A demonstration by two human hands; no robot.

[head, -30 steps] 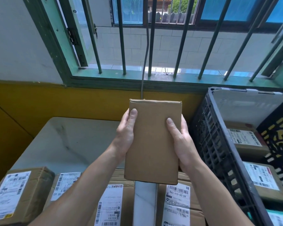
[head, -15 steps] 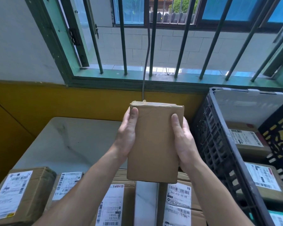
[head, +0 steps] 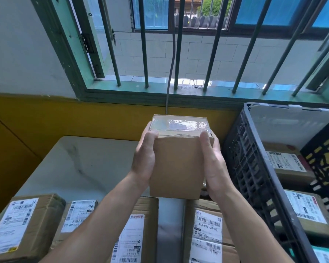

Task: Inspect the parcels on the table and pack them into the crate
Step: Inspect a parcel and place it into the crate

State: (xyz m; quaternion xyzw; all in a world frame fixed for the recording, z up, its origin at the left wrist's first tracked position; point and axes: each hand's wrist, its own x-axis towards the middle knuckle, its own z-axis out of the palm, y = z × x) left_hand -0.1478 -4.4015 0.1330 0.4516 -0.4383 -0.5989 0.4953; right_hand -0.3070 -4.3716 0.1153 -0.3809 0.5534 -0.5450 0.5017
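I hold a plain parcel (head: 176,168) up in front of me, clear of the tabletop (head: 84,164), with one grip on each side. My left grip (head: 144,160) clasps the parcel's left edge, thumb lying on the near brown face and the fingers wrapped round behind, out of sight. My right grip (head: 215,164) clasps the right edge the same way, thumb on the near face close to the upper corner. The parcel is tilted so that I see both its bare cardboard face and its top end, which is sealed with shiny clear tape (head: 180,125). Below my forearms four labelled parcels lie in a row on the near part of the tabletop: the far-left parcel (head: 27,224), a second parcel (head: 78,215) just beside it, a third parcel (head: 139,234) partly under my left forearm, and a fourth parcel (head: 207,234) under my right forearm, with a strip of bare tabletop between the last two. To my right stands the dark latticed crate (head: 254,168), its near wall close to my right grip; inside it lie an upper packed parcel (head: 285,164) and a lower packed parcel (head: 308,211), labels facing up. Ahead, a grey cable (head: 169,73) hangs down past the window bars (head: 144,54).
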